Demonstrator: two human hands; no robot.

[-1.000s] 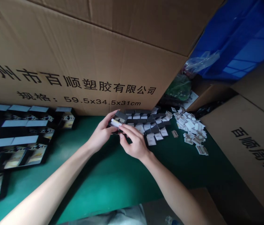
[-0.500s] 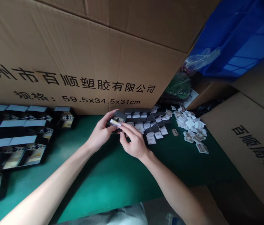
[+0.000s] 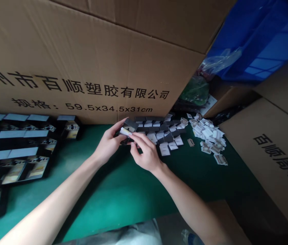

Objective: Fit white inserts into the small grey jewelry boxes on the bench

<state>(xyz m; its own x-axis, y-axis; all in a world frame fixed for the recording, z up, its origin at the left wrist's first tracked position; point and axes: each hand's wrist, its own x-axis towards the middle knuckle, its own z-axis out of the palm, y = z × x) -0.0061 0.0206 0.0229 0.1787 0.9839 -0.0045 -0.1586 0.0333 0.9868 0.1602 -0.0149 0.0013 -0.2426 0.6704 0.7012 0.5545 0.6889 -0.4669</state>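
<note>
My left hand (image 3: 109, 143) is closed around a small black box (image 3: 131, 124) with its lid raised, held over the middle of the table. A white piece (image 3: 126, 131) lies at the box's near side, under the fingertips of my right hand (image 3: 147, 153). The right fingers are bent and pressed against this piece and the box's edge. Just behind my right hand, several dark and white small boxes (image 3: 164, 149) stand in close rows. Fingers hide most of the held box's underside.
To the left stand rows of open black boxes (image 3: 38, 166) with pale insides. A heap of white plastic pieces (image 3: 209, 132) lies at the right, with one loose piece (image 3: 191, 142) beside it. Large cardboard boxes (image 3: 95, 61) wall the green table (image 3: 103, 204); a blue bin (image 3: 258, 44) is back right.
The white piece has tilted a little against the box under my right fingertips. Both hands stay nearly in place, and the view has shifted slightly.
</note>
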